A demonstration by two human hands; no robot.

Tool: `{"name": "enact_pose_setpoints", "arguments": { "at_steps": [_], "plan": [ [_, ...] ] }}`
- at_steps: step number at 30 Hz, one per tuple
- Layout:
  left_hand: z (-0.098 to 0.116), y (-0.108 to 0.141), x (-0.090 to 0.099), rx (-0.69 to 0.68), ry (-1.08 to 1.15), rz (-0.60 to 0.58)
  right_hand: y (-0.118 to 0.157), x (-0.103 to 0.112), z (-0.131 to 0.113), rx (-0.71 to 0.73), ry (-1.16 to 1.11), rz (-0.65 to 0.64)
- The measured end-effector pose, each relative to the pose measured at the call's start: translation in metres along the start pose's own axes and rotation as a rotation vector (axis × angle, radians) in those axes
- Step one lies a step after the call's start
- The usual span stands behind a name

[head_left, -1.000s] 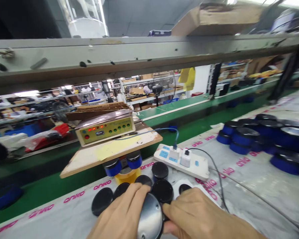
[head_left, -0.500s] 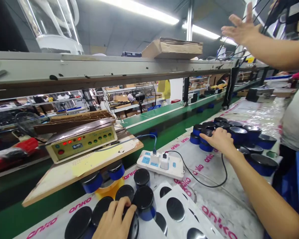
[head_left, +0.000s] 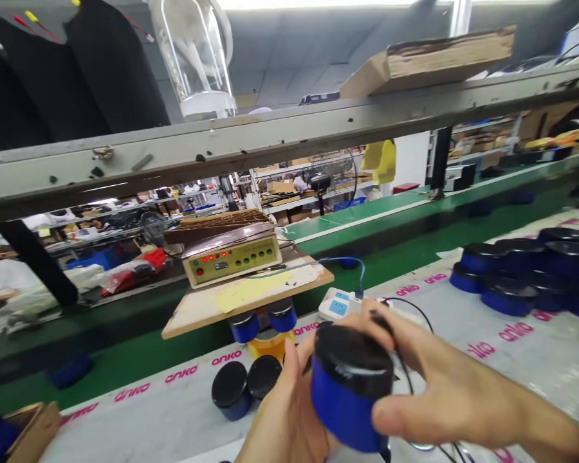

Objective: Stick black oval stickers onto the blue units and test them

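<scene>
A blue cylinder with a glossy black top [head_left: 352, 379] is held up in front of me, tilted a little. My left hand [head_left: 289, 411] wraps round its left side. My right hand [head_left: 444, 386] is at its right side, thumb against the blue wall. Between the right fingers is the dark end of a black cable [head_left: 381, 321], which runs down past the cylinder. Behind my left hand, two similar cylinders [head_left: 231, 389] stand on the printed sheet [head_left: 164, 405]. The underside of the held cylinder is mostly hidden.
A control box with red lights [head_left: 231, 257] sits on a wooden board [head_left: 197, 315]. A white power strip [head_left: 338, 305] lies behind my hands. Several blue cylinders [head_left: 509, 296] cluster at right. A carton [head_left: 36, 437] is at lower left, and a metal shelf beam [head_left: 270, 138] crosses above.
My right hand has come from the cluster at right to the middle. Both hands now hold a raised cylinder, with a cable in the right. The view has swung left; the other person is out of sight.
</scene>
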State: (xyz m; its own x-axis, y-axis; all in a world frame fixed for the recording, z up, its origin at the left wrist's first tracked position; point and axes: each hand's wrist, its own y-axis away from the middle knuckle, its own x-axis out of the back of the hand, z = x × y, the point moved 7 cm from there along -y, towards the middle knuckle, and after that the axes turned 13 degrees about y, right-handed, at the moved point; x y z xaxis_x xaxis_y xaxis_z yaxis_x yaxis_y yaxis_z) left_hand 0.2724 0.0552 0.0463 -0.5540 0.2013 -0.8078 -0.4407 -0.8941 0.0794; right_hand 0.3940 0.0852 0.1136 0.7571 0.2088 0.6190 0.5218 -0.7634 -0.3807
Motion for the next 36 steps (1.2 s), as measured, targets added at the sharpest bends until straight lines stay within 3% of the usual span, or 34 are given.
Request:
{"name": "enact_pose_setpoints", "arguments": {
  "at_steps": [2,6,11,16,21,23,26,30,33,36],
  "plan": [
    [0.002,0.003,0.001,0.055,0.100,0.016,-0.001,-0.018,-0.010,0.027,0.092,-0.078],
    [0.022,0.008,0.014,-0.065,0.066,0.149,0.005,-0.009,0.000,-0.004,0.271,0.130],
    [0.030,0.008,0.018,-0.159,-0.038,0.217,0.014,-0.030,-0.008,0.238,0.460,0.071],
    [0.028,0.005,0.021,-0.178,-0.162,0.232,0.014,-0.035,-0.011,0.341,0.550,0.166],
    [0.045,0.010,0.018,-0.365,-0.650,0.225,0.020,-0.040,-0.012,0.379,0.739,0.143],
    [0.046,0.012,0.013,-0.374,-0.850,0.235,0.024,-0.042,-0.014,0.409,0.807,0.174],
    [0.044,0.014,0.012,-0.312,-1.021,0.352,0.027,-0.044,-0.012,0.411,0.819,0.210],
    [0.045,0.018,0.017,-0.359,-1.145,0.480,0.024,-0.047,0.001,0.332,0.696,0.163],
    [0.050,0.023,0.012,-0.586,-1.376,0.435,0.016,-0.050,0.018,0.204,0.513,0.072],
    [0.048,0.036,-0.015,-1.032,-1.790,0.278,0.007,-0.057,0.028,0.120,0.362,-0.039]
  ]
}}
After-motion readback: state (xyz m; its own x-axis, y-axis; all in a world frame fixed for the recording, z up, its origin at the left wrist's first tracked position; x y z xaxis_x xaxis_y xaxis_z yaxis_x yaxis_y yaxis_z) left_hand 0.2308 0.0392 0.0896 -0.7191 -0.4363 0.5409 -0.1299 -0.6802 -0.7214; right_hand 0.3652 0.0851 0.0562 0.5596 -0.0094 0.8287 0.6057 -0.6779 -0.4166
